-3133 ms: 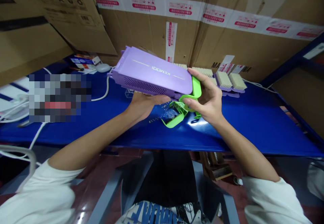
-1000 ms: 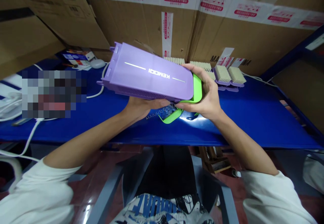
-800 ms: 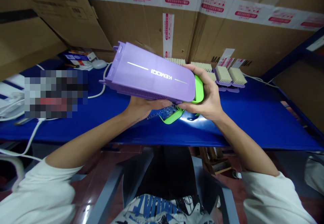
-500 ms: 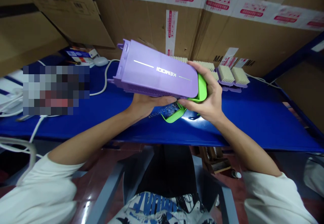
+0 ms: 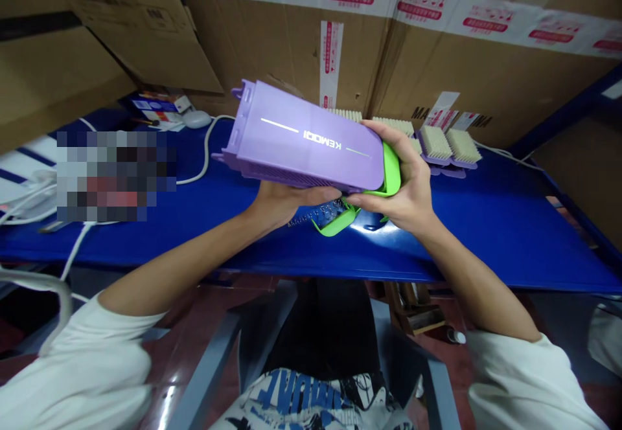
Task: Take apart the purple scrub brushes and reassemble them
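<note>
Held above the blue table is a purple plastic housing marked KEMOQI, its lettering upside down to me. A bright green end piece sits at its right end. My left hand grips the housing from below, thumb along the lower edge, its other fingers hidden underneath. Around the right end, my right hand has its fingers on the top edge and its thumb below, touching the green piece. Below the housing lie another green part and a row of small metal springs.
Several cream bristle blocks on purple bases stand along the back of the blue table. Behind them rises a cardboard wall. White cables and a blurred-out patch are at left. A grey chair is below.
The whole view has shifted slightly. Both hands keep the same hold on the purple housing, with no clear movement of its parts.
</note>
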### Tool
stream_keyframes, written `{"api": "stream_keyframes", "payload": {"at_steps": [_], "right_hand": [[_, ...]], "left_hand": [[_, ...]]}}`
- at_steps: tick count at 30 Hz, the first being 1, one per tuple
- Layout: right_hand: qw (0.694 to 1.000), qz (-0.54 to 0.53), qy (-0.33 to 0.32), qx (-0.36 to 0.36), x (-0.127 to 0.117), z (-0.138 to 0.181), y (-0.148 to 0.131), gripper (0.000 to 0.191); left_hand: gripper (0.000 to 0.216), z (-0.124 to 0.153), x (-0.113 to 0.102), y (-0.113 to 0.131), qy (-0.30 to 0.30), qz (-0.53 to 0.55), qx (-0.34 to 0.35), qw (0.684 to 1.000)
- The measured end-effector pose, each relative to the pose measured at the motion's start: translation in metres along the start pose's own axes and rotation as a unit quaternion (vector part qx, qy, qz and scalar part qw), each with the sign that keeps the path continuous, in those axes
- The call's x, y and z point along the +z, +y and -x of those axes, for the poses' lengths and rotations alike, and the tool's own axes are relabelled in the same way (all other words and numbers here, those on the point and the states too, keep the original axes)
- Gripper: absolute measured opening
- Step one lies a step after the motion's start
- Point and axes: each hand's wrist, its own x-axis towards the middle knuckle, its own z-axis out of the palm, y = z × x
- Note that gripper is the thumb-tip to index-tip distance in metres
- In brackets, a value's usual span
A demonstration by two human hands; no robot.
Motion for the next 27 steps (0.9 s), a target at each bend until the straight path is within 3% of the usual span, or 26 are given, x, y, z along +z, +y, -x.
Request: {"api": "stream_keyframes", "payload": {"at_steps": [9,15,21,27], "right_hand": [[0.997,0.006,0.063,-0.035,0.005,0.014,0.000,0.109],[0.995,0.058,0.028,-0.071,0.001,0.012,-0.001,0.107],[0.992,0.104,-0.001,-0.071,0.001,0.012,-0.002,0.101],[0.993,0.076,-0.013,-0.085,-0.003,0.009,0.000,0.097]], "left_hand": [[0.075,-0.004,-0.009,-0.008,-0.019,-0.031,0.052,0.998],[0.078,-0.006,-0.008,-0.007,-0.041,-0.027,0.065,0.997],[0.083,-0.005,-0.009,-0.011,-0.025,-0.032,0.060,0.997],[0.081,-0.004,-0.014,-0.014,-0.043,-0.057,0.055,0.996]]}}
